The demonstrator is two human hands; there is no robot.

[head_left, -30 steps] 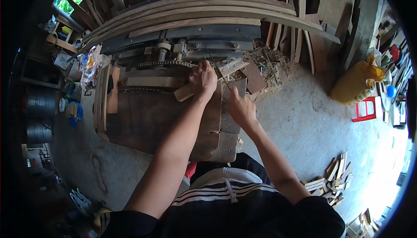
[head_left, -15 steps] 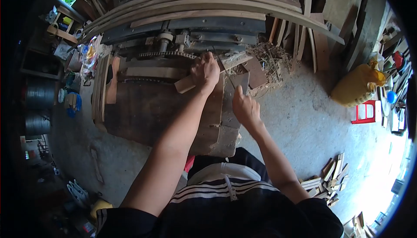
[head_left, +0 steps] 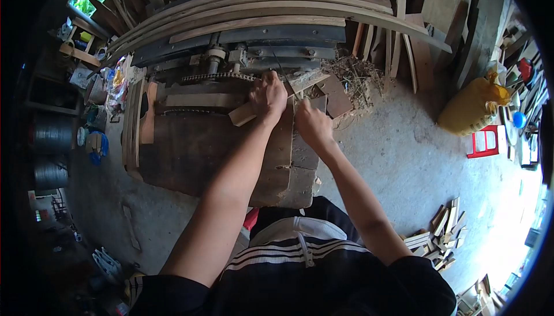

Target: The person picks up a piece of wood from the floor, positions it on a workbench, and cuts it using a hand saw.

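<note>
My left hand point(head_left: 269, 98) is closed on a pale wood strip point(head_left: 242, 115), pressing it down at the far side of the dark wooden bench point(head_left: 196, 149). The strip lies at a slant, and its other end shows to the right of the hand. Just to the right, my right hand point(head_left: 313, 123) wraps round the near end of a long thin dark tool point(head_left: 291, 86). That tool crosses the strip and points away from me; whether it is a file or a saw I cannot make out. Its handle is hidden in my fist.
Behind the hands are a chain point(head_left: 222, 76) and metal machine parts. Long boards point(head_left: 259, 7) lie across the back. Wood shavings point(head_left: 360, 76) cover the area at right. A yellow sack point(head_left: 470, 111), a red stool point(head_left: 483, 142) and wood offcuts point(head_left: 441, 232) are on the floor.
My right hand has pushed away from me and slightly left, carrying the thin tool across the strip. My left hand keeps its hold on the strip. The whole view has shifted slightly.
</note>
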